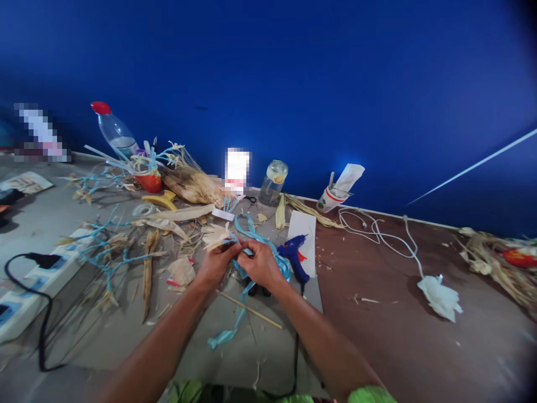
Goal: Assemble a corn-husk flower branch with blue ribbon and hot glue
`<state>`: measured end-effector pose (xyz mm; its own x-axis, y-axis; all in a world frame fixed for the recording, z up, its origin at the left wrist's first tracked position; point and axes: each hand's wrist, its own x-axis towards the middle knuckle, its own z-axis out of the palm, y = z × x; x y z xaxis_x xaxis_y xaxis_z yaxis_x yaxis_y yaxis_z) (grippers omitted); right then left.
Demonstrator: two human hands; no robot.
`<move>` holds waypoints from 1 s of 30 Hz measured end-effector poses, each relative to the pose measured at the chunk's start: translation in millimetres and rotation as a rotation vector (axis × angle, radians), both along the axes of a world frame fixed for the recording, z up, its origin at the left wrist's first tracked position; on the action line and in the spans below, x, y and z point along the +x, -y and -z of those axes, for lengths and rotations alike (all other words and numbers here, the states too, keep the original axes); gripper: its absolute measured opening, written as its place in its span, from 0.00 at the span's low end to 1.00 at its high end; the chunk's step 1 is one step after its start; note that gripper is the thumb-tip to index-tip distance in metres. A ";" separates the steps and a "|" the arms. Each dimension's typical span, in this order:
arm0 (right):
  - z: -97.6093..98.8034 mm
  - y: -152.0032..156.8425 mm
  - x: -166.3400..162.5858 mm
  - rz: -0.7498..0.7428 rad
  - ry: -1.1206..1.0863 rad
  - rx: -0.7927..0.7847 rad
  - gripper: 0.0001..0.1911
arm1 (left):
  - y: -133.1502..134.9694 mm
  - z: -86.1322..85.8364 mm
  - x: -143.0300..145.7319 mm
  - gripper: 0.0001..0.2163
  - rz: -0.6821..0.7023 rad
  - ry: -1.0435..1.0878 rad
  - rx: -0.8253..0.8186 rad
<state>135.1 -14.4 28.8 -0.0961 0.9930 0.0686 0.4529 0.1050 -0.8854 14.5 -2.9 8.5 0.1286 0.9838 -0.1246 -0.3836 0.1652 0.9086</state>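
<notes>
In the middle of the table my left hand [217, 263] is closed round the base of a pale flower with corn-husk petals [215, 235]. The petals point up and away from me. My right hand [260, 262] meets it fingertip to fingertip, its thumb and finger pinched on light blue ribbon [284, 267]. A bit of blue shows at the flower's base between the hands. Loops of ribbon lie behind and right of my right hand, and one end trails toward me. The fingertips hide the exact grip. Just right stands a blue glue gun [296, 257].
A thin wooden stick [251, 309] lies before my hands. Leftward are blue-stemmed branches [107, 263], dried husks [188, 182], a power strip [54, 274] and a bottle [115, 131]. A glass jar [272, 187], a cup [331, 198] and white cable [392, 238] sit toward the wall.
</notes>
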 end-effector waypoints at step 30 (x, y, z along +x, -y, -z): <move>-2.2 4.0 -5.0 -0.003 0.105 0.004 0.09 | -2.2 -5.9 7.9 0.11 -0.171 0.247 -0.288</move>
<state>130.1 -18.4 31.0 -0.1059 0.9924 0.0619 0.5430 0.1099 -0.8325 22.5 -0.7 14.4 0.0267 0.9232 -0.3835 -0.6283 0.3139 0.7118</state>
